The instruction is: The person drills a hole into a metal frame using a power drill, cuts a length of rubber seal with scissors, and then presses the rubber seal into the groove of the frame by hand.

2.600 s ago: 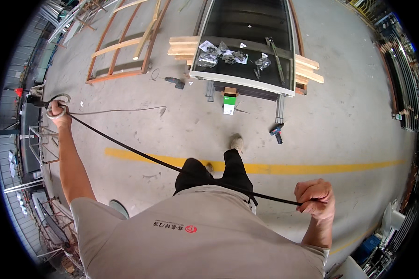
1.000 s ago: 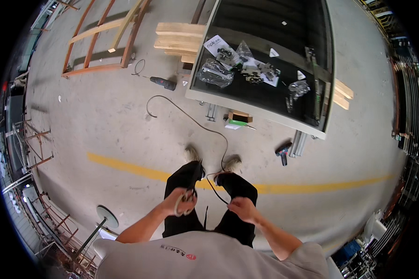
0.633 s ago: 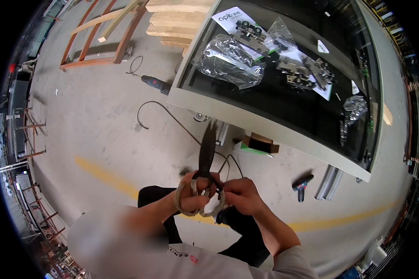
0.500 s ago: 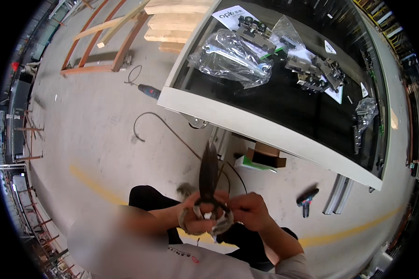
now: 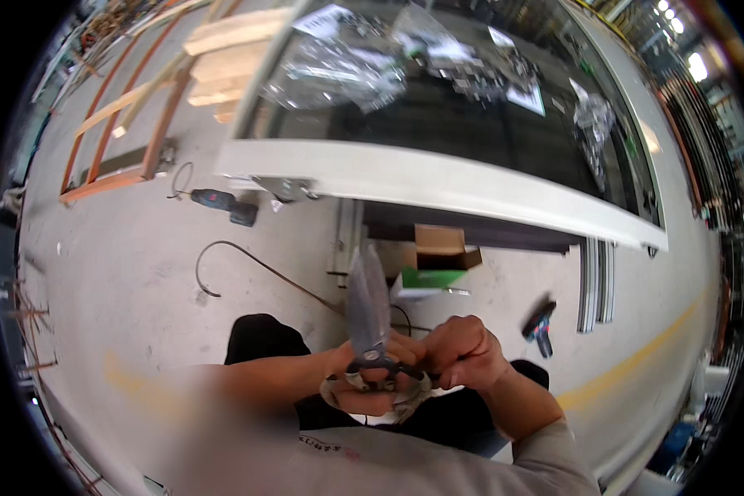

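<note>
Large metal scissors (image 5: 367, 306) point away from me, their blades together or almost so. Around their dark handles my left hand (image 5: 378, 382) is closed. Off-white, worn cloth, perhaps part of a glove, shows about that hand and below the handles. Just to the right, my right hand (image 5: 469, 354) is closed in a pinch beside the handle end. What its fingers hold is too small and dark to make out. Beyond the hands, a thin dark cable (image 5: 260, 263) runs across the floor toward the scissors.
A white-framed table (image 5: 438, 174) with a dark top carries bagged metal parts (image 5: 339, 74). Under its edge stands an open cardboard box (image 5: 440, 241). Cordless drills lie on the floor, one left (image 5: 215, 200) and one right (image 5: 541, 326). Wooden planks (image 5: 227, 58) are stacked at far left.
My view has tilted up and turned, so the table sits farther up and left in it. The scissors' blades now show their broad, lighter side. Both hands stay close together.
</note>
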